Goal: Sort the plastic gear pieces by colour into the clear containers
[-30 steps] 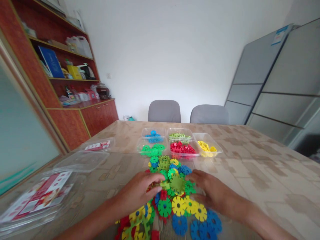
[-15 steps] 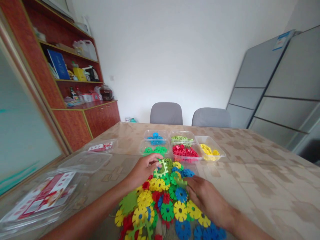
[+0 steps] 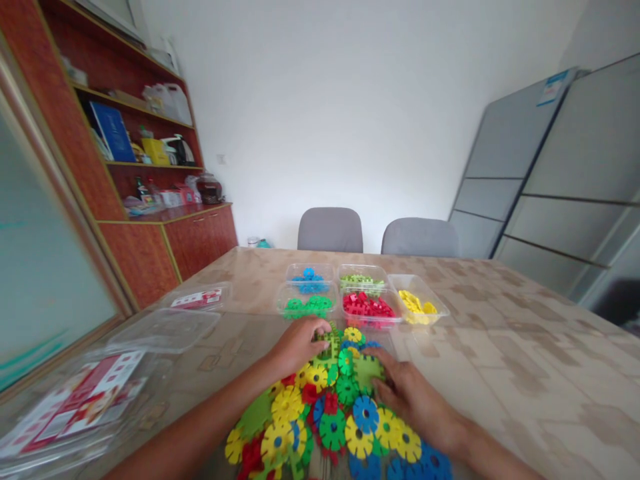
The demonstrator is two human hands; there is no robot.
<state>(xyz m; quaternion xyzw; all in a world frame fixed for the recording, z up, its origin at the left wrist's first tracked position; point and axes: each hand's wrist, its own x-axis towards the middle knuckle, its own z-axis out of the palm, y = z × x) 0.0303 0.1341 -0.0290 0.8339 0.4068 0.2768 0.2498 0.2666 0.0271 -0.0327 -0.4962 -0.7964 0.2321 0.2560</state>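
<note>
The left hand (image 3: 299, 345) closes its fingers on a light-green piece (image 3: 330, 341) at the far edge of the pile (image 3: 333, 417). The right hand (image 3: 413, 395) lies flat and spread, its fingertips touching a green square (image 3: 369, 369). Five trays (image 3: 442, 301) stand just beyond the pile, and two chairs (image 3: 330, 230) stand behind the table.

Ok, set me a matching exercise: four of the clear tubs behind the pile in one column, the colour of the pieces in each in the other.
Tubs:
1. back-left tub
2. front-left tub
3. front-middle tub
4. right-end tub

Colour of the pieces inside:
a. yellow
b. blue
c. red
d. green

Pairs: 1-b, 2-d, 3-c, 4-a.
</note>
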